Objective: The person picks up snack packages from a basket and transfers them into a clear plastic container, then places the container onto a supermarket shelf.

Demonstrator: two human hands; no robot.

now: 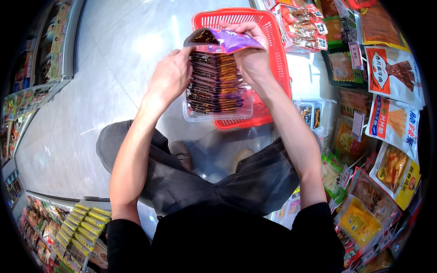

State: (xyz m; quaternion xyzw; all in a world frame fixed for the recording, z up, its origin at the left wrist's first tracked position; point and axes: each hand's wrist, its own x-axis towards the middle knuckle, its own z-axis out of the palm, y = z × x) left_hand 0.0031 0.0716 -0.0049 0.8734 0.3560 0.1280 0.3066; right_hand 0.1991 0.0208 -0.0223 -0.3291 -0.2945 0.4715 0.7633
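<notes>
Between my two hands is a purple and dark snack packet (236, 42), bent, above a row of similar packets. My left hand (169, 76) pinches the packet's dark left end, with its fingertips partly hidden. At the other end my right hand (251, 57) is closed on the purple part, fingers behind it and thumb below. Under them, many thin dark packets (214, 88) stand packed on edge in a clear plastic box (219, 116). That box overlaps the left side of a red shopping basket (278, 59).
Hanging snack bags (393, 75) and price tags line the shelf on my right. A clear tub (314, 113) stands beside the basket, with a carton of red packets (300, 27) farther back. More shelves (54, 50) run along the left. Yellow packs (84, 223) lie at lower left.
</notes>
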